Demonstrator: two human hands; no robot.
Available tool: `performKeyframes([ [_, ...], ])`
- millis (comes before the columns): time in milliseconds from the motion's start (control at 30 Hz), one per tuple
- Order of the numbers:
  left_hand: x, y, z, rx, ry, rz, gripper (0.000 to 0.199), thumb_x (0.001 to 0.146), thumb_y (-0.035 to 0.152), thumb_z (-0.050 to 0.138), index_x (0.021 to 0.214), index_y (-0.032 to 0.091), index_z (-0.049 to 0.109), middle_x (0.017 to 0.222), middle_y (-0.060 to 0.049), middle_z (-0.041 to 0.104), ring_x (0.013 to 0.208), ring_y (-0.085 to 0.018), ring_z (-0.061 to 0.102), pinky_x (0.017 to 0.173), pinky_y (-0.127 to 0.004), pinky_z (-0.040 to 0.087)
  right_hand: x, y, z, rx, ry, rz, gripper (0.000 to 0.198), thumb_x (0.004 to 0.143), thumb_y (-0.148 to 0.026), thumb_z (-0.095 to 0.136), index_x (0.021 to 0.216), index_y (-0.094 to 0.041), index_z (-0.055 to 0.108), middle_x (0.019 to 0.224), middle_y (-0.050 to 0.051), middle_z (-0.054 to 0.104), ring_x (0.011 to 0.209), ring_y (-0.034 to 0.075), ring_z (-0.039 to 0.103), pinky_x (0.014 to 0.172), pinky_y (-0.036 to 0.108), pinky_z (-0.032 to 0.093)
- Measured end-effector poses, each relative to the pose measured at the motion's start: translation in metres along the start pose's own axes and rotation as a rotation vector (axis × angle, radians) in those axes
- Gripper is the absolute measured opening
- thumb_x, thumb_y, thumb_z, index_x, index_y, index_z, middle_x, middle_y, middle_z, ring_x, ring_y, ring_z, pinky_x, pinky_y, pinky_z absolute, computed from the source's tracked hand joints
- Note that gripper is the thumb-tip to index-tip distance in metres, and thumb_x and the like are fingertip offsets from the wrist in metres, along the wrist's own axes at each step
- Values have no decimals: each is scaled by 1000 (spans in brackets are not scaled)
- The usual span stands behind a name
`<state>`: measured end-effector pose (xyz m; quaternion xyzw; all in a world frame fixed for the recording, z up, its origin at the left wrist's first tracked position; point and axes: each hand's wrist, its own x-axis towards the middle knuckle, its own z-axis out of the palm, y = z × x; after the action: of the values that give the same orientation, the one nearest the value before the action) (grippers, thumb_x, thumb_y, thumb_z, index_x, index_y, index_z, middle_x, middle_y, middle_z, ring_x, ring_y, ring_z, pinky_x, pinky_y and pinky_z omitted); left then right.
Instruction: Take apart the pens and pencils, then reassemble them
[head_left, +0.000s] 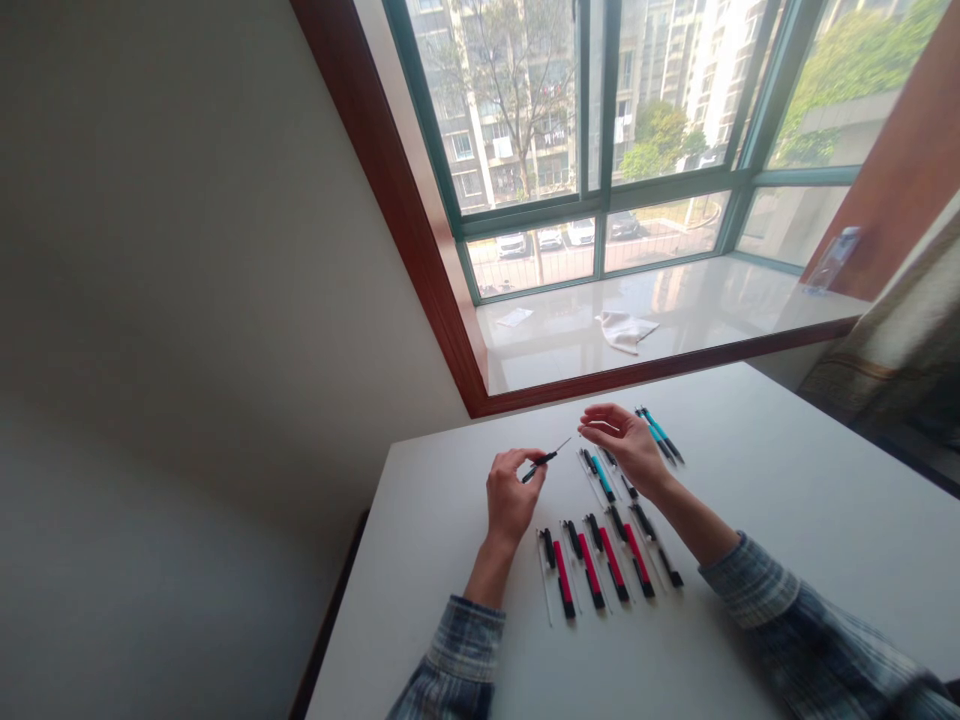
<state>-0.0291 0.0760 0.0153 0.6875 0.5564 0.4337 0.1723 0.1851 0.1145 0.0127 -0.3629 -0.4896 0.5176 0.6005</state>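
Observation:
Over the table, my left hand (510,500) pinches a black pen part (541,460), from which a thin refill points up to the right. My right hand (626,448) is just right of the refill's tip, thumb and fingers closed together; a tiny thing seems to be at the fingertips, too small to name. Below it lie a turquoise pen barrel (603,479) and black pen parts, some partly hidden by the hand. A row of red barrels (589,570), with black pen parts (573,540) and thin refills (545,580), lies nearer to me.
Two turquoise-and-black pens (660,436) lie beyond my right wrist on the white table (810,510). Behind the table is a window sill (555,350) with a crumpled white cloth (626,330) and a clear bottle (832,262). A wall stands on the left.

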Motion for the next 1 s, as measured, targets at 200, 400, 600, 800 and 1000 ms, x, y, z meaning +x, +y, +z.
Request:
performKeyframes([
  [200,0,0,0,-3,-7,14,15,86,18,69,96,27,77,97,-2,77,97,-25,66,90,-42,51,-2,-2,3,39,-21,-5,38,74,-35,88,106,-24,72,102,5,75,100,26,74,91,41,60],
  [400,-2,-1,2,-8,-22,35,14,86,19,69,96,26,76,98,-2,77,98,-26,66,91,-43,51,-2,1,3,50,-14,-5,38,74,-35,89,106,-24,71,96,4,75,99,26,74,89,39,59],
  [600,-1,1,2,-14,-24,49,14,87,19,68,96,26,76,98,-3,77,98,-25,66,90,-43,51,-4,2,5,33,-45,25,39,74,-37,88,106,-23,70,95,6,77,98,26,75,89,41,58],
  [800,0,5,1,-6,-21,51,15,85,16,69,92,26,77,95,-2,77,96,-25,66,89,-42,51,-4,2,6,35,-52,39,40,74,-37,88,107,-23,70,94,5,77,98,26,74,88,38,58],
  [1000,1,8,-1,-38,-24,42,14,85,17,69,94,27,77,96,-2,77,96,-25,66,90,-42,51,-5,2,10,-3,-110,67,41,74,-36,87,108,-23,70,95,4,74,95,23,74,86,35,57],
])
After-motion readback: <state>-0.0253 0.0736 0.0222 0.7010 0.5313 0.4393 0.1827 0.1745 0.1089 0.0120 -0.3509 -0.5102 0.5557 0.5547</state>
